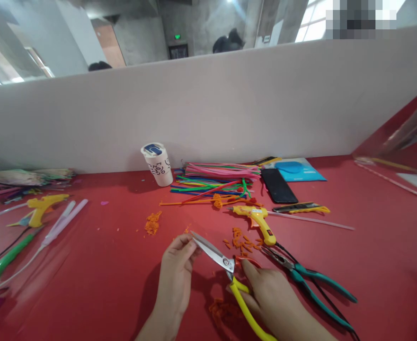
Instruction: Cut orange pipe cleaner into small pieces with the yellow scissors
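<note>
My right hand [272, 293] is wrapped round the scissors [213, 253], which have silver blades and one red and one yellow handle. Their blades point up and left, with the tips at the fingers of my left hand [176, 267]. Thumb and fingers of the left hand are pinched together; what they hold is too small to make out. Short orange fuzzy pieces [242, 241] lie scattered beyond the right hand. A looser orange heap [153, 224] is further left, and more orange scraps [222, 310] lie below the scissors.
Behind the hands lie pipe cleaners [218, 171], a white cup [157, 166] and a black phone [278, 185]. At right are a yellow glue gun [256, 218], green-handled pliers [311, 279] and a utility knife [300, 207]. A second glue gun [39, 208] lies left. A white partition [208, 109] stands behind.
</note>
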{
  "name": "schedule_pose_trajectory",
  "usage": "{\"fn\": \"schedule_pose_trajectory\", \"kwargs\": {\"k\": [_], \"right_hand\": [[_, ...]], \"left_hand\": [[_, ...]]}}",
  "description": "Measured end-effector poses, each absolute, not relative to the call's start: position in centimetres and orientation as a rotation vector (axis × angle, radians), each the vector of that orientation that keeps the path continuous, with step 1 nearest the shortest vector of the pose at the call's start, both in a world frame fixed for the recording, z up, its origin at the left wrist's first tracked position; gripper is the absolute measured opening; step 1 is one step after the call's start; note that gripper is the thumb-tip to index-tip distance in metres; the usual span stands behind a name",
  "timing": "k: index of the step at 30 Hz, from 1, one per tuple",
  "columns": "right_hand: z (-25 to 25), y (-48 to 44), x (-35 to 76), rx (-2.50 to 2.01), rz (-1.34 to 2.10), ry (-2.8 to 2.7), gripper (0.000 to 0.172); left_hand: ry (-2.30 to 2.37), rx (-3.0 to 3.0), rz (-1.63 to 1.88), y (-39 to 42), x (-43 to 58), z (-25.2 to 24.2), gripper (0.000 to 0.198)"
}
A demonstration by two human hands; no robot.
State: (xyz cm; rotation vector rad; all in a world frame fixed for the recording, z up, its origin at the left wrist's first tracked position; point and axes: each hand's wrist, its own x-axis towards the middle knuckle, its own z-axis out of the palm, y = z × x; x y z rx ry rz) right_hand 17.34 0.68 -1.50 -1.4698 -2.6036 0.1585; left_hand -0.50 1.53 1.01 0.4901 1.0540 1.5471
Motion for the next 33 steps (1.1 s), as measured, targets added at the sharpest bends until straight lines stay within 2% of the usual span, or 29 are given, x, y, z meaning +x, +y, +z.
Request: {"fn": "schedule_pose_trajectory", "kwargs": {"k": [14, 17, 20, 22, 25, 28, 33], "right_hand": [[-1.6, 0.9, 17.6, -1.540, 0.212, -2.603, 0.013], [-1.5, 1.1, 17.5, -1.611, 0.479, -2.442, 0.015], [-0.8, 1.5, 17.0, -1.581, 0.935, -2.047, 0.023], [0.1, 1.7, 16.6, -1.417, 1.256, -1.774, 0.018], [1.3, 1.8, 16.3, -1.322, 1.515, -1.510, 0.016], [1.9, 1.6, 16.2, -1.323, 1.609, -1.477, 0.019], [1.7, 1.8, 16.5, -1.403, 1.413, -1.646, 0.013]], "left_hand": [[1.050, 0.499, 1.562, 1.6, -0.6, 0.8, 0.002], [1.074, 0.503, 1.530, 1.6, -0.6, 1.0, 0.004], [1.084, 0.580, 1.355, 1.3, -0.2, 1.2, 0.007], [1.074, 0.670, 1.195, 1.0, 0.2, 1.3, 0.008], [1.068, 0.792, 0.994, 0.5, 0.9, 1.0, 0.009], [1.085, 0.880, 0.880, 0.3, 1.5, 0.6, 0.010], [1.131, 0.965, 0.830, 0.4, 1.8, 0.4, 0.010]]}}
